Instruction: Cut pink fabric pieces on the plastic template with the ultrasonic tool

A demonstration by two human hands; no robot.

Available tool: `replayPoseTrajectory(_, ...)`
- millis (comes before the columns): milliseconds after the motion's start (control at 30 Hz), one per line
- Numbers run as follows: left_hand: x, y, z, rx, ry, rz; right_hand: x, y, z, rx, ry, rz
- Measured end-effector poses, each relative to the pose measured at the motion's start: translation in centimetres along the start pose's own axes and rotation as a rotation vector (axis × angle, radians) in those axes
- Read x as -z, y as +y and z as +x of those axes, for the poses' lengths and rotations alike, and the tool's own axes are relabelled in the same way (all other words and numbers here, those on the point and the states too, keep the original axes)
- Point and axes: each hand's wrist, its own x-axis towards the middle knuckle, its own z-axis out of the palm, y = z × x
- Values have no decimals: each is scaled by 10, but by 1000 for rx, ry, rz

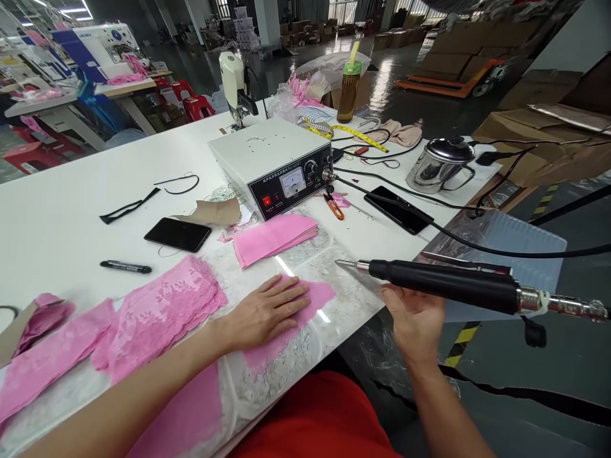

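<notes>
My left hand [267, 310] lies flat with fingers stretched out on a pink fabric piece [315, 299] at the near edge of the white table [71, 216]. Off the table's edge, my right hand [417, 318] holds a black pen-shaped tool [443, 283] from below, its metal tip pointing left toward the fabric. A black cable runs from the tool's rear back to the white control box [274, 162] with a dial and red buttons. A stack of folded pink pieces [274, 236] lies in front of the box. Pink lace [162, 312] lies left of my left hand.
Two black phones [177, 234] [398, 208], a black marker [125, 267], orange snips [333, 205], a steel kettle [439, 164], a measuring tape [356, 135], a bottle [349, 89] and a small cutting machine [233, 86] are on the table. Cardboard boxes stand at right.
</notes>
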Motion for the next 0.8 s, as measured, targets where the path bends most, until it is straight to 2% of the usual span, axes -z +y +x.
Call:
replayPoseTrajectory(233, -3, 1, -3, -7, 73, 61, -14, -2, 7, 52, 134, 120)
replayPoseTrajectory(500, -3, 3, -1, -33, 115, 151, -26, -10, 16, 44, 106, 375)
replayPoseTrajectory(667, -4, 4, -1, -25, 137, 145, -43, -19, 23, 19, 234, 488)
replayPoseTrajectory(800, -3, 5, -1, -20, 148, 152, -43, -26, 27, 19, 267, 518)
